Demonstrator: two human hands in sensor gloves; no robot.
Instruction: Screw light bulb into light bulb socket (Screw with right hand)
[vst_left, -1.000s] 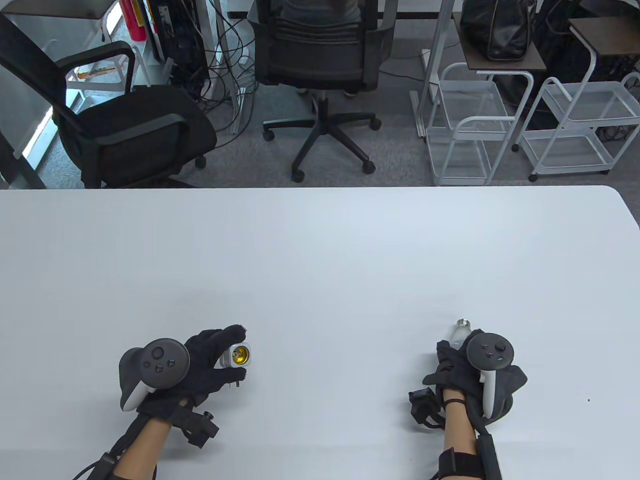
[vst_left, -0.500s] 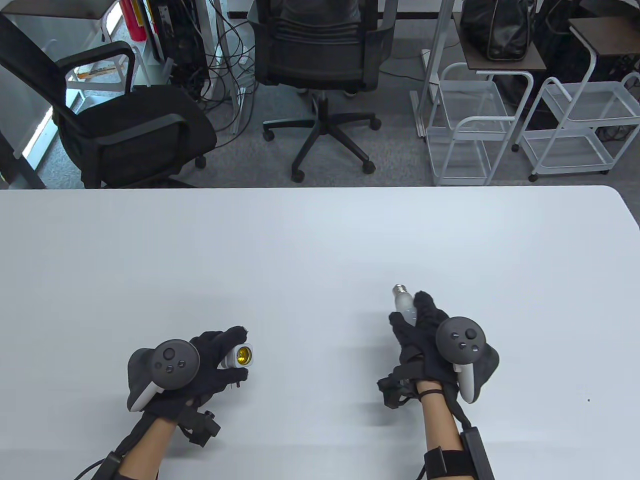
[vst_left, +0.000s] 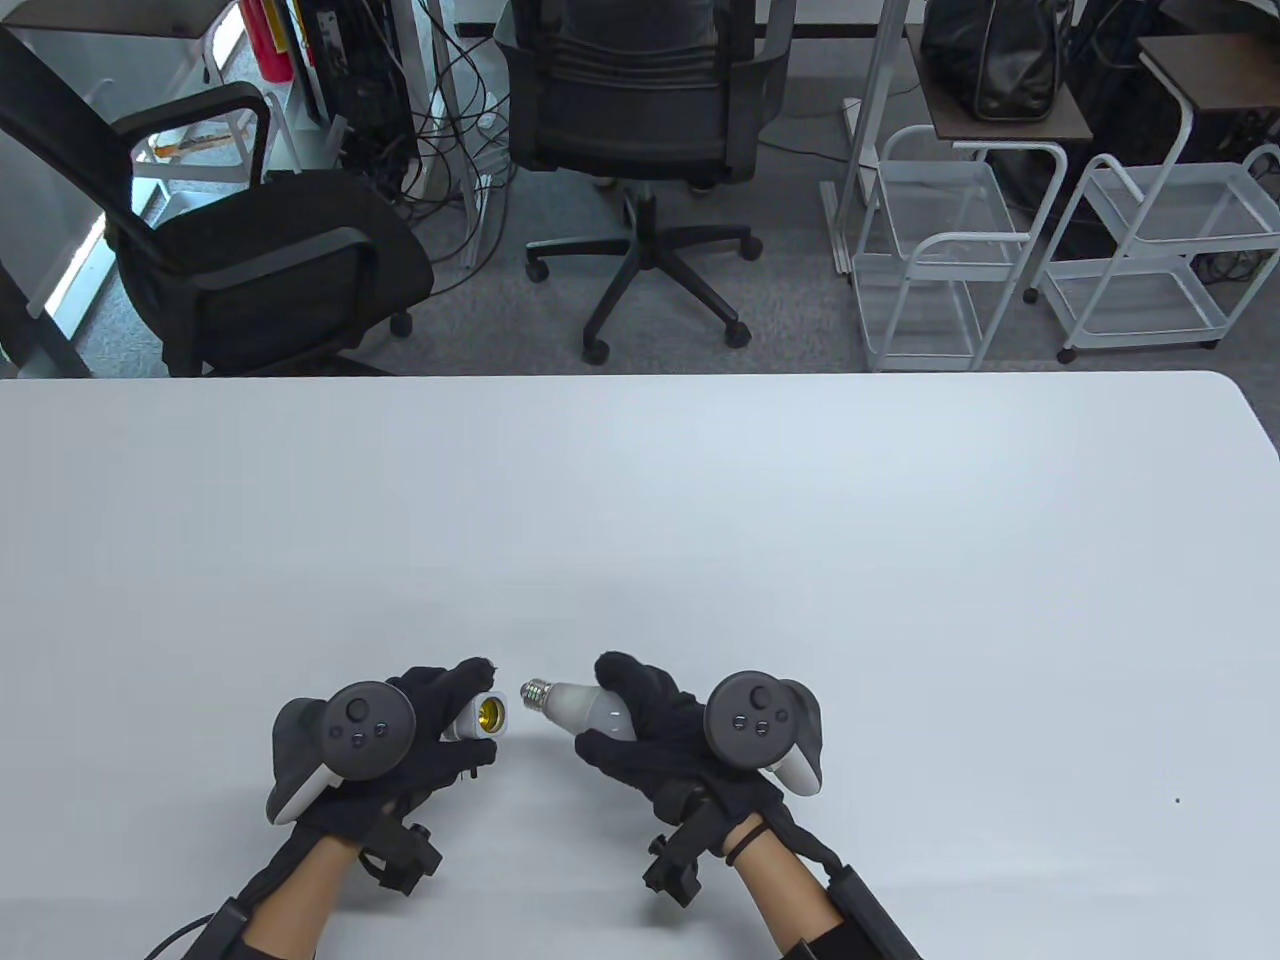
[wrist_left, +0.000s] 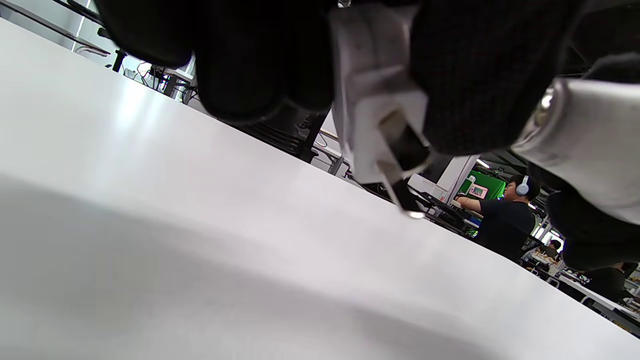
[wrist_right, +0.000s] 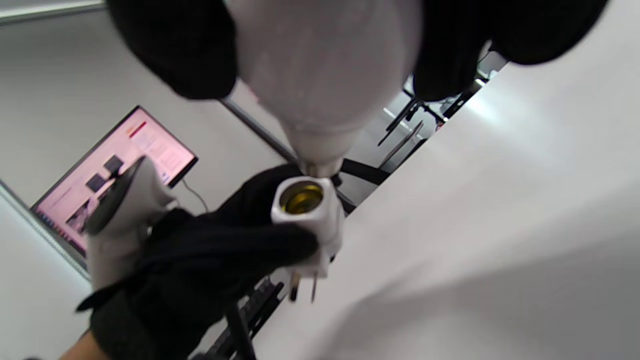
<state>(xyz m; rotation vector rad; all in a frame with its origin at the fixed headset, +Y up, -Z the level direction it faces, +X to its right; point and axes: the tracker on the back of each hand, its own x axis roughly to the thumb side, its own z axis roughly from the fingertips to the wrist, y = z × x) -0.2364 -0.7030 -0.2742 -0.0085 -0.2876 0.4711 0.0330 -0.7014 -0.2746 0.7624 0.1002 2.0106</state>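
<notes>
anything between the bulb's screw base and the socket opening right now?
Nothing visible. In the table view the light bulb, held by the right hand, points its threaded base at the brass opening of the socket in the left hand, with only a small bare gap between. No fingers cover the opening.

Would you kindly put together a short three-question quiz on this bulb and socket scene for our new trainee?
1. True or false: the light bulb is already threaded into the socket.
2. Which hand holds the bulb?
A. left hand
B. right hand
C. neither
3. Fill in: the bulb's metal base points toward the socket's ______ opening.

Key
1. False: a small gap separates the base from the socket in the table view.
2. B
3. brass-coloured
</notes>
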